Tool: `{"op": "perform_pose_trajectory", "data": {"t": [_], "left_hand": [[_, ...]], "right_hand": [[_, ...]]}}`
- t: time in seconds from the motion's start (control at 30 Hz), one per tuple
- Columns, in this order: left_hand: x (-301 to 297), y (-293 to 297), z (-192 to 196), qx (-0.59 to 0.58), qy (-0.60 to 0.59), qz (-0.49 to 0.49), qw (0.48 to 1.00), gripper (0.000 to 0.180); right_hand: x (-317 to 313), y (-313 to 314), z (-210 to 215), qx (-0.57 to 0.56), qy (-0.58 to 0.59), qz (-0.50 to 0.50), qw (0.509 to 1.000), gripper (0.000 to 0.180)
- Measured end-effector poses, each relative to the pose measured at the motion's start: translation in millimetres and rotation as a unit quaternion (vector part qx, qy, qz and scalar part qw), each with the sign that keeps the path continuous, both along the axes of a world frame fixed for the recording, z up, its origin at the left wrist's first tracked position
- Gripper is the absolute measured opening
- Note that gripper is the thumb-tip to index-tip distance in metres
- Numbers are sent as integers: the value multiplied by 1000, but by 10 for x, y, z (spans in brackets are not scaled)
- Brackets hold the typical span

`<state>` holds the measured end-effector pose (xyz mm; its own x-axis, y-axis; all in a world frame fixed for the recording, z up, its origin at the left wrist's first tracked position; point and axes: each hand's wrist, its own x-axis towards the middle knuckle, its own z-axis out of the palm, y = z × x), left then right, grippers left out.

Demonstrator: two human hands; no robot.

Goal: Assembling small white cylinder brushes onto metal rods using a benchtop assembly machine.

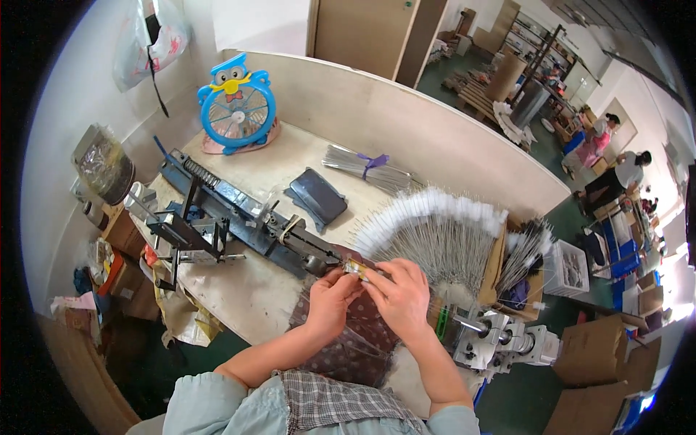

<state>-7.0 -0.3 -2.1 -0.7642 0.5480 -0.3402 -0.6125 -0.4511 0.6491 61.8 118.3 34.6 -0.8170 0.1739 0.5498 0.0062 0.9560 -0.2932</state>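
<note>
Both hands meet at the near end of a long dark metal bench fixture (250,225). Between their fingertips is a small piece, shiny silver and yellow (355,269), too small for me to tell its kind. My left hand (330,301) pinches it from the left, fingers curled. From the right, my right hand (397,293) closes thumb and fingers on its yellow part. Under the hands lies a brown dotted cloth (355,341). Just right of them, many thin wire brushes with white tufted ends (428,225) lie fanned out.
A blue owl-shaped fan (238,112) stands at the back left. Behind the fixture lie a dark flat case (317,197) and a wire bundle with a purple tie (370,167). A silver machine (500,339) sits at right, near a white crate (565,268). Two people stand far right.
</note>
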Motion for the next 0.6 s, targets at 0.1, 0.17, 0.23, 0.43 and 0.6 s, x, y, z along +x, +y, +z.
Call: {"op": "perform_pose_trajectory", "data": {"t": [0.1,0.17,0.23,0.43,0.6], "left_hand": [[41,20,61,-8,0,0,1000,15],[23,7,62,-5,2,-1,1000,15],[-15,-36,9,13,-16,0,1000,11],[-3,-44,-80,82,-50,-16,995,11],[2,-59,-93,54,-36,-3,998,13]], "right_hand": [[55,49,-17,-12,-1,-1,1000,28],[-4,-14,-5,-19,8,3,1000,28],[-44,-61,-1,-23,17,9,1000,29],[-54,-51,9,-22,-4,18,1000,28],[4,-55,48,-26,-1,12,1000,24]]}}
